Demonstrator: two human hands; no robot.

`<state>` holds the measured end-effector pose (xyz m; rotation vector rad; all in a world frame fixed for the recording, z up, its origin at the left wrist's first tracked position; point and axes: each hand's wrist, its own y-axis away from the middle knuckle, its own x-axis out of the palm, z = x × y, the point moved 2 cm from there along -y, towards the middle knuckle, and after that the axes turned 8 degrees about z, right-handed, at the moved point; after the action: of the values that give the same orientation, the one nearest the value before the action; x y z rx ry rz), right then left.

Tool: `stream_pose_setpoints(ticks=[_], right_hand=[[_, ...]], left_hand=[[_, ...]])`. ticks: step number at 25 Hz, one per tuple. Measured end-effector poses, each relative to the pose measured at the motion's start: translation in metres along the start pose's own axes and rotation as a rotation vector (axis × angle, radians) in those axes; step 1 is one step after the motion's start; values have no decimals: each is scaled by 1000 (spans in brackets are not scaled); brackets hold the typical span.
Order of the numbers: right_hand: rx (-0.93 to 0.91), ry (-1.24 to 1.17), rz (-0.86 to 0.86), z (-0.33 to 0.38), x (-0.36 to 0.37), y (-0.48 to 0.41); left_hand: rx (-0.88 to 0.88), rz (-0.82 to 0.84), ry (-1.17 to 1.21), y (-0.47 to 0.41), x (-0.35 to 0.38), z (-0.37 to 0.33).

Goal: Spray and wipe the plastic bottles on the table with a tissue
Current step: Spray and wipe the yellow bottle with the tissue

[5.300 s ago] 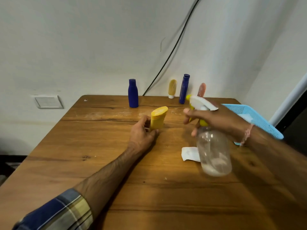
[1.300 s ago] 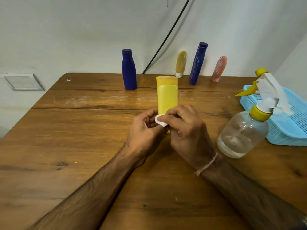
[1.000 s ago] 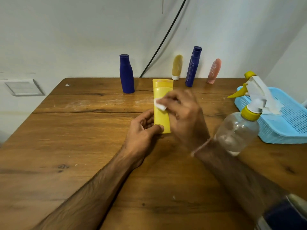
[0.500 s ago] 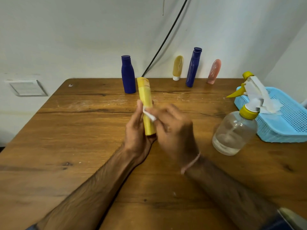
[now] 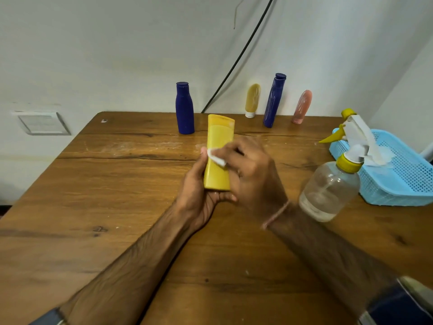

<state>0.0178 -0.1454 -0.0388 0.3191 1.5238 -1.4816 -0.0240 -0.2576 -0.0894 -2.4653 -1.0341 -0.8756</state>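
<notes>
Head view looks down at my two bare hands over the middle of the wooden table (image 5: 112, 198). My left hand (image 5: 199, 193) grips the yellow bottle (image 5: 219, 139) from the left and from underneath: the thumb runs up its left edge, and curled fingertips show under its near end. The bottle is held above the tabletop, its far end pointing away from me and tipped slightly right.

My right hand (image 5: 253, 177) comes in from the right with its fingers bent, pinching a small folded white tissue (image 5: 216, 157) and pressing it against the bottle's front face, close to the left edge and just beside my left thumb.

To the right of my hands, the clear spray bottle (image 5: 328, 191) stands on the table with a little liquid in the bottom, and its yellow nozzle points left. A light blue basket (image 5: 405, 184) sits just beyond it at the right edge, with white paper inside.

Along the far edge, against the wall, stand a dark blue bottle (image 5: 184, 109), a mustard tube (image 5: 252, 99), a taller blue bottle (image 5: 274, 100) leaning, and a pink tube (image 5: 302, 106). All are well apart from my hands.
</notes>
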Motion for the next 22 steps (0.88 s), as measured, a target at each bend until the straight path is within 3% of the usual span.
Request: stream_pose_setpoints(ticks=[4, 9, 15, 19, 22], right_hand=[[-83, 65, 94, -3, -4, 3], [120, 30, 0, -25, -13, -35], [-144, 46, 202, -2, -10, 20], [100, 49, 38, -34, -13, -28], [71, 29, 99, -18, -1, -12]], left_hand=[[3, -52, -31, 0, -2, 0], [26, -105, -117, 0, -1, -1], [56, -171, -140, -2, -6, 2], [62, -163, -189, -2, -5, 1], [83, -203, -161, -3, -9, 0]])
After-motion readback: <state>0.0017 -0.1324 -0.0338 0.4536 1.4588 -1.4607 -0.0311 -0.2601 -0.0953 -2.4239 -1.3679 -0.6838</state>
